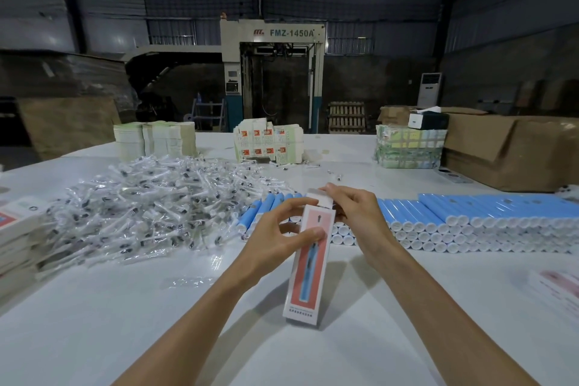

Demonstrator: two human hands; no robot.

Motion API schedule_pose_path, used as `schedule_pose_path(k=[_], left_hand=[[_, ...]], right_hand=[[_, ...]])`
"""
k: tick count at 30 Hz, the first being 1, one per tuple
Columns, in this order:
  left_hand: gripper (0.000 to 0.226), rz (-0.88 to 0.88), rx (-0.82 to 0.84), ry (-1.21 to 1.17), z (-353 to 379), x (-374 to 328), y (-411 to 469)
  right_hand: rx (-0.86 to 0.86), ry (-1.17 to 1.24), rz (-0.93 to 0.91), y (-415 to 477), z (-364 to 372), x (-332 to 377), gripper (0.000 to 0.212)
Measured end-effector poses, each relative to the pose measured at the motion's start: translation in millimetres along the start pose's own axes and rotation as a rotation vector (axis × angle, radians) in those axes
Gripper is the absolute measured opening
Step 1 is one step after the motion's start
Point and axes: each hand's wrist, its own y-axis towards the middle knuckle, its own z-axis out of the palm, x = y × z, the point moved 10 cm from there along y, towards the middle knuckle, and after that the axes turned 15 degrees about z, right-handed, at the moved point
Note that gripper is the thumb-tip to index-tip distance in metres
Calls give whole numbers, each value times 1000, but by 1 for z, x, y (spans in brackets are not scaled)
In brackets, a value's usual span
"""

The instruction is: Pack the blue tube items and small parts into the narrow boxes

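Presently one box (pixel 308 260) is held tilted above the bench (pixel 125 307), in front of the stacked tubes (pixel 470 216). The left hand (pixel 275 238) pinches its upper half, thumb on the printed face and fingers curled behind. The right hand (pixel 357 213) has its fingers curled on the white flap (pixel 319 199) at the far end, which stands open. Contents cannot be told. The parts (pixel 150 207) lie heaped to the left, apart from the box.

Risks, as judged:
- The flap may crease or miss the mouth if pushed askew.
- A hard pinch may dent the thin walls.
- Tipping the open end down could spill anything inside.
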Motion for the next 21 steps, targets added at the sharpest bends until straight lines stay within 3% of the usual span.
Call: schedule_pose_path(k=[6,15,21], left_hand=[[66,-46,-38,-34,-3,4,-3],[69,-18,-37,6,-3,5,-3],[71,-35,-42,-9,-5,7,-4]], right_hand=[[70,56,34,-3,4,1,21],[28,43,58,3,0,-6,10],[145,131,169,12,4,-18,10]])
